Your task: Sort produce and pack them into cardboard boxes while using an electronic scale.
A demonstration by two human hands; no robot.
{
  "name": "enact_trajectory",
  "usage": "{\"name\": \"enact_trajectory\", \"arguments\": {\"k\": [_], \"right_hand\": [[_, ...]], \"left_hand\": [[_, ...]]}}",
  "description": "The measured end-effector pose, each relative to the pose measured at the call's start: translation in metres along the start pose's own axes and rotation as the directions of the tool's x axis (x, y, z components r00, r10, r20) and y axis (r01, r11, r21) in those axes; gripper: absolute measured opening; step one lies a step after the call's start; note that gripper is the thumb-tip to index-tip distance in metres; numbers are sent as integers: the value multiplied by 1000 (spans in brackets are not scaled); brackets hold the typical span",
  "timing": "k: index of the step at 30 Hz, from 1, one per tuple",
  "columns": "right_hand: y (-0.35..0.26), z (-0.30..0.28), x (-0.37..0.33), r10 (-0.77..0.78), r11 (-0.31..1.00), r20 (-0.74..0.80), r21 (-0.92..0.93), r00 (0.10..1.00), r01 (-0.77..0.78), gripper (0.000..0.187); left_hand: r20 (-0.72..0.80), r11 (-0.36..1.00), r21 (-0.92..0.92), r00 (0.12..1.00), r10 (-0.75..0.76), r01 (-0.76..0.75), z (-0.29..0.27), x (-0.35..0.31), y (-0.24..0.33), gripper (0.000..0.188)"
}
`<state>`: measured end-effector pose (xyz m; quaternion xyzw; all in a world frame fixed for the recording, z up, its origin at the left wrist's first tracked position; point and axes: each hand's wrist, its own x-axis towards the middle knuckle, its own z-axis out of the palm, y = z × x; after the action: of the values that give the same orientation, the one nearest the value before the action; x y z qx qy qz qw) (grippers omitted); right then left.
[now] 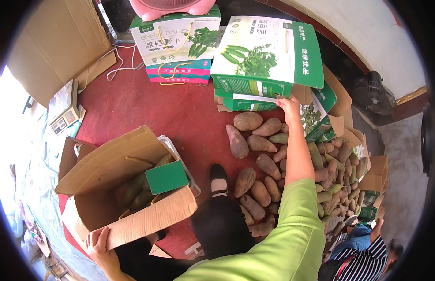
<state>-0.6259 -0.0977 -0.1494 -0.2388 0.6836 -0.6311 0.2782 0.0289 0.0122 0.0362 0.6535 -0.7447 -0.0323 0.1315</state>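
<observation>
My left hand (102, 248) grips the near flap of an open cardboard box (93, 189), fingers curled over the flap's edge. Several greenish long radishes (135, 194) lie in the shade inside it. My right arm reaches far forward, and my right hand (288, 108) is closed on the lower edge of a green-and-white carton (259, 51) printed with radishes. That carton lies on other green cartons, tilted a little. Beneath my right arm spreads a heap of soil-covered radishes (262, 192), some brown, some greenish.
A white-and-green carton (175, 40) stands on a pink-and-blue box (180, 72), with a pink appliance (173, 7) on top. A scale (63, 107) with a cable is at left. Right are a black fan (372, 91), more cartons, and another person (360, 255) in stripes.
</observation>
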Motion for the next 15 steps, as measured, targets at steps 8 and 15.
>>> {"name": "enact_trajectory", "arguments": {"k": [8, 15], "right_hand": [[-7, 70, 52, -83, 993, -385, 50, 919, 111, 59], [11, 116, -2, -388, 878, -188, -373, 902, 300, 69]], "left_hand": [[0, 998, -56, 999, 38, -38, 2, 5, 1, 38], [5, 998, -55, 999, 32, -32, 3, 5, 1, 38]]}}
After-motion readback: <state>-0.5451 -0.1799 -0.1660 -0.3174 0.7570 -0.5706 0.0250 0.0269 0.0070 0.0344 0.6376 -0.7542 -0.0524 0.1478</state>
